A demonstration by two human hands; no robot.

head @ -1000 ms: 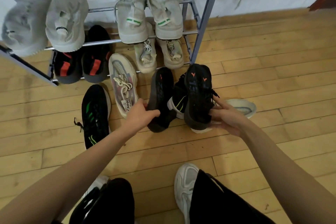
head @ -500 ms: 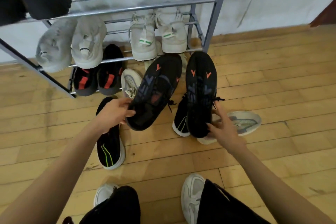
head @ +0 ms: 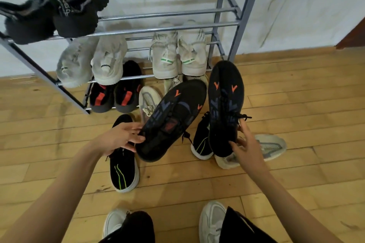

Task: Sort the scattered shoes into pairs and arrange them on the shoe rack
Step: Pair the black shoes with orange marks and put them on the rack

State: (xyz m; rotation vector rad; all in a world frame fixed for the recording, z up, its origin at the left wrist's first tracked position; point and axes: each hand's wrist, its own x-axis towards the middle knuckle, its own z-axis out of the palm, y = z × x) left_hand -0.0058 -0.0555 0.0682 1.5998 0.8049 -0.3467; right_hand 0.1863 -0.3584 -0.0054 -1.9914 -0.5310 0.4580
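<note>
Wooden floor (head: 296, 89) fronts the shoe rack (head: 246, 6), where the left hand (head: 118, 138) and right hand (head: 246, 144) each curl fingers round one shoe of the raised black pair (head: 225, 104), whose loose heel-end grips could slip onto floor shoes.

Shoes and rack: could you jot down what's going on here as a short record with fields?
Left hand: holds a black shoe with orange marks by the heel, tilted
Right hand: holds the matching black shoe, toe pointing away
Shoe rack: black fuzzy pair on top shelf, two pale pairs on the middle one, black and red pair at the bottom
Free space: right part of top shelf
On the floor: two black shoes with green stripes, lying apart; pale shoes too
Likely next: perhaps the held pair goes onto the rack
</note>
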